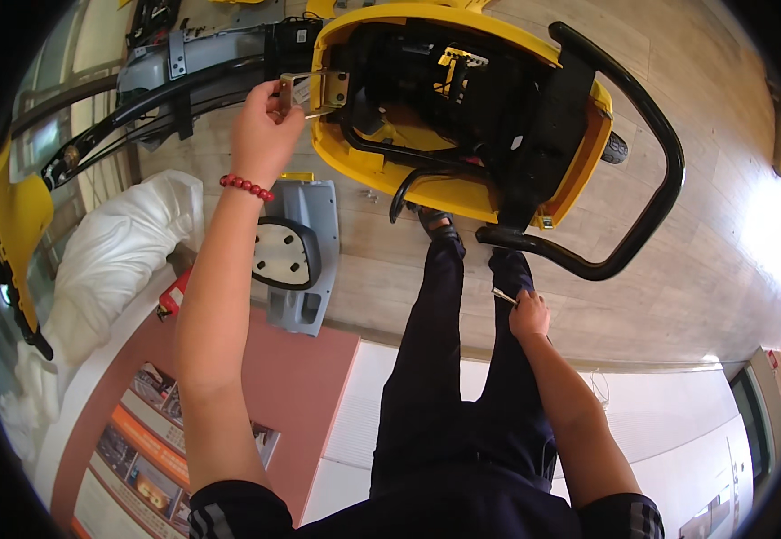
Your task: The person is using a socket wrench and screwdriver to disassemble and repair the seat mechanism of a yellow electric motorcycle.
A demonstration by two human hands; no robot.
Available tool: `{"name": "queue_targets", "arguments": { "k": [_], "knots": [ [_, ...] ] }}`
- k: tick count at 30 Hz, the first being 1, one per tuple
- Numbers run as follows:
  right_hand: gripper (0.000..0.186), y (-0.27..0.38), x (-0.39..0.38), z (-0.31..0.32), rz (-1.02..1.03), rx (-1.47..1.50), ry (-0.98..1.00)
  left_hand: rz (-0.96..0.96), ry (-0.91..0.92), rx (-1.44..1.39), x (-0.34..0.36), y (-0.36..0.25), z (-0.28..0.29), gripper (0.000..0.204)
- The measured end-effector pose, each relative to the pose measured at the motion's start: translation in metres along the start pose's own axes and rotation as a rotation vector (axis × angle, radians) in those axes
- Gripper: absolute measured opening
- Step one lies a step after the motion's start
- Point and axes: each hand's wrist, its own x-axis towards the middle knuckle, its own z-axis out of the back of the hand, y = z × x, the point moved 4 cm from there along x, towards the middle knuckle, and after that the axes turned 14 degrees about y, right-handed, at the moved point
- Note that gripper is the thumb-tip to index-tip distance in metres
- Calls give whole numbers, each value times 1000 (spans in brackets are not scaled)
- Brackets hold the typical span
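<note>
My left hand (269,135), with a red bead bracelet at its wrist, is closed on a metal bracket (305,90). The bracket sits against the left end of a yellow machine body (381,171), by a plate with bolts. Inside the open yellow shell are black parts, a black tube and some perforated metal. Low beside my leg, my right hand (531,316) is closed around a slim metal tool (502,295). Only the tool's shiny end shows, so its exact kind is hidden.
A thick black tubular bar (674,171) loops out from the machine's right side. A grey panel (319,234) and a black-rimmed pad (284,253) lie below my left hand. White wrapped material (121,234) and a long black bar frame (157,101) are at the left.
</note>
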Motion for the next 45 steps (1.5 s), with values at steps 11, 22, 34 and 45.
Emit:
{"name": "queue_targets", "arguments": {
  "k": [11,22,34,45],
  "knots": [
    [13,8,6,2,-63,16,38,90,223,-298,24,38,9,36],
    [14,10,13,0,-78,29,87,145,327,-396,25,33,14,38],
    [17,7,16,0,-70,53,75,149,273,-348,20,30,16,38],
    [17,7,15,0,-80,71,87,18,144,-165,-5,-4,3,37]
  ]
}}
